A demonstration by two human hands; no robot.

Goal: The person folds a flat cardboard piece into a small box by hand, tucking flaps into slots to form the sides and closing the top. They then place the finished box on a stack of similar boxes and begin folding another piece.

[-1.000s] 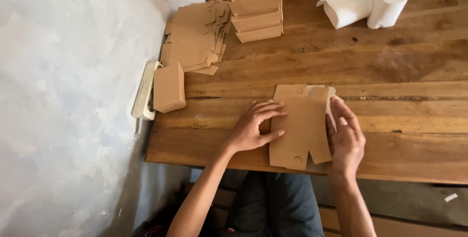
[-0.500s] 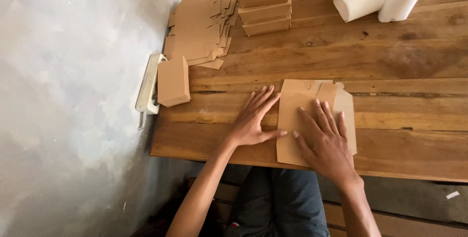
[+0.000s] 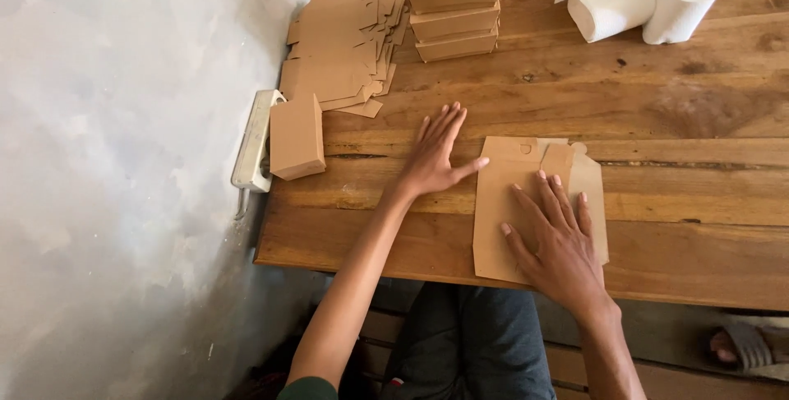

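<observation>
Right hand (image 3: 552,240) spread flat, pressing folded cardboard blank (image 3: 511,203) (near table (image 3: 674,120) edge). Left hand (image 3: 436,153) spread on wood, thumb touching blank.

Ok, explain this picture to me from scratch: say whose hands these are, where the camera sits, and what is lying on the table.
There is no machine here. A person wears a camera on the head, so the single view looks down at their own two bare hands.

The right hand presses flat on a brown cardboard blank lying at the near edge of the wooden table. The left hand rests open on the bare wood, its thumb reaching to the blank's edge. Neither hand grips anything.

Further back lie a loose pile of flat blanks, a stack of folded boxes and two white paper rolls. One folded box sits alone at the left edge, beside a white power strip.
</observation>
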